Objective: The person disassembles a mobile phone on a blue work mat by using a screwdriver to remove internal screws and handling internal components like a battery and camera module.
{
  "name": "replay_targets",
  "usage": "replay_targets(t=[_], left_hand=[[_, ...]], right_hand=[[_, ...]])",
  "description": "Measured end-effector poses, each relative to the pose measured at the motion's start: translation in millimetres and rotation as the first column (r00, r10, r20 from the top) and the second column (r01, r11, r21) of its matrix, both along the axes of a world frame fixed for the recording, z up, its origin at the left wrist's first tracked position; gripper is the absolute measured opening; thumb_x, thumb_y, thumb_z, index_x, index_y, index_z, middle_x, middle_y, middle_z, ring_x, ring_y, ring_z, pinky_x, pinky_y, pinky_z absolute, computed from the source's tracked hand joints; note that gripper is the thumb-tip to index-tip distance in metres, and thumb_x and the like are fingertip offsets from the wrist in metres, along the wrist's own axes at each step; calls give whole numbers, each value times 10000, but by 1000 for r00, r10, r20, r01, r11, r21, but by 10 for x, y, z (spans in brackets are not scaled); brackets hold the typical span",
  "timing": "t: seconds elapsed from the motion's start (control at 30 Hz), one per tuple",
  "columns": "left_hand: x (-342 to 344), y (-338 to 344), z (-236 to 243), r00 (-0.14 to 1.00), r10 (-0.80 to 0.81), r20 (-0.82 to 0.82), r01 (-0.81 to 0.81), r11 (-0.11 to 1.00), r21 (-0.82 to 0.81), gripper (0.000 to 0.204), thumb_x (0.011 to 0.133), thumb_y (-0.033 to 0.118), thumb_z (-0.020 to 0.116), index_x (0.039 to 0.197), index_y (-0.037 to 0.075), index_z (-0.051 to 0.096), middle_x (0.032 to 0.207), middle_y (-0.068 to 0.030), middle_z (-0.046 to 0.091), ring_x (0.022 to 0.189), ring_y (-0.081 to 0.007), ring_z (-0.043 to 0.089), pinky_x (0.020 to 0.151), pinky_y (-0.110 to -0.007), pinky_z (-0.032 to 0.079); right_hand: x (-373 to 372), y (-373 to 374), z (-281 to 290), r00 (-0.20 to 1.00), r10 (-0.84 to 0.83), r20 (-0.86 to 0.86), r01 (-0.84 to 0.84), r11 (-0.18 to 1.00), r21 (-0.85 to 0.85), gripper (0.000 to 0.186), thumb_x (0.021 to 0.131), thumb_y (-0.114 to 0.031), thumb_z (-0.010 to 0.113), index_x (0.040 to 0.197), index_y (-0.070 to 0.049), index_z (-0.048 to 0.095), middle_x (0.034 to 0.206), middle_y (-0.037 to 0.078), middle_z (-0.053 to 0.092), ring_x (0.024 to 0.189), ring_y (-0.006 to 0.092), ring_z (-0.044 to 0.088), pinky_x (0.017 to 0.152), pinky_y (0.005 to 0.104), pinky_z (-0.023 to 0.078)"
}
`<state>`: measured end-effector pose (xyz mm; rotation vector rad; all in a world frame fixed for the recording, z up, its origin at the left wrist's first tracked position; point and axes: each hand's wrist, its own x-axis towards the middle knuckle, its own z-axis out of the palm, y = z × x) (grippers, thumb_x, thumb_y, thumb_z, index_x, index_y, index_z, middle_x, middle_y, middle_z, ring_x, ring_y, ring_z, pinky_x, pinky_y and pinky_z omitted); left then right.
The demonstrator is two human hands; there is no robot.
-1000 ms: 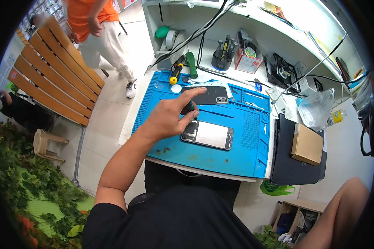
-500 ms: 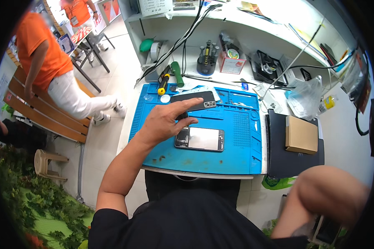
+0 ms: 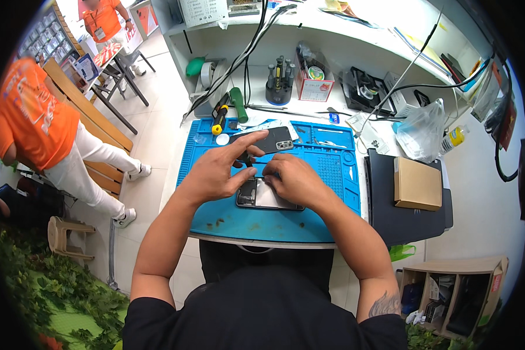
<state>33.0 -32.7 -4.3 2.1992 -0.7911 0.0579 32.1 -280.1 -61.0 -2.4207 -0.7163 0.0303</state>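
Observation:
On the blue repair mat [image 3: 251, 227] lies an opened phone [image 3: 266, 197], its pale inner panel partly covered by my fingers. My left hand [image 3: 216, 174] is over the phone's left end, its fingers closed around a small dark thing whose kind is hidden. My right hand [image 3: 297, 179] reaches across the phone's upper right part. Its fingertips are curled together near the panel's upper edge, and I cannot see what they hold, if anything. Just beyond my hands rests a dark phone back [image 3: 268, 143] with a camera block at its right end.
Behind the mat are a yellow-black screwdriver [image 3: 219, 119], a green-handled tool [image 3: 238, 104], a round tool stand [image 3: 279, 84] and a red-white box [image 3: 315, 87]. A cardboard box [image 3: 417, 184] sits on dark flat cases at right. People in orange shirts are at the left.
My right arm has swung in from the lower right, and its hand is now at the phone. My left hand stays near the phone's left end. The closer person at left has moved.

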Motion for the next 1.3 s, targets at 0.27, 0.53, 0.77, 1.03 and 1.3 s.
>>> replay_targets(t=[0.27, 0.53, 0.77, 1.03, 1.3], left_hand=[[-27, 36, -136, 1000, -7, 18, 8, 999, -44, 805, 939, 27, 904, 1673, 184, 613, 1081, -103, 841, 963, -247, 824, 894, -366, 641], [-75, -5, -161, 998, 32, 57, -26, 994, -105, 786, 958, 54, 900, 1675, 187, 605, 1182, -118, 861, 1019, -250, 851, 894, -374, 650], [-29, 33, -194, 997, 4, 71, 0, 998, -60, 926, 905, 47, 954, 1720, 175, 536, 1234, -91, 865, 992, -241, 857, 908, -346, 663], [-74, 81, -382, 970, 230, -74, -240, 887, -395, 920, 905, -5, 976, 1706, 93, 533, 1054, -93, 858, 969, -149, 833, 894, -324, 673], [-112, 108, -420, 940, 321, -114, -329, 768, -549, 871, 939, -35, 941, 1692, 18, 507, 1042, -115, 853, 1000, -164, 828, 940, -314, 664]], right_hand=[[2, -78, -135, 999, 36, -36, -31, 992, 121, 132, 994, -118, 812, 1084, -32, 856, 1040, 145, 789, 1064, 374, 737, 960, 496, 583], [-21, -84, -186, 999, 34, 10, -35, 989, 142, 126, 994, -139, 793, 1058, -59, 865, 1050, 123, 780, 1086, 370, 727, 994, 521, 565], [-38, -82, -237, 995, 40, 92, -53, 988, 144, 113, 984, -129, 818, 1060, -53, 852, 1041, 121, 781, 1049, 351, 728, 964, 494, 572], [-39, -8, -248, 984, 19, 178, -54, 980, 193, 150, 954, -153, 857, 1069, -56, 855, 1043, 126, 778, 1047, 352, 730, 932, 481, 595], [70, 180, -132, 969, -95, 230, 44, 975, 217, 114, 926, -144, 875, 963, -40, 842, 1029, 141, 775, 1009, 374, 718, 930, 506, 598]])
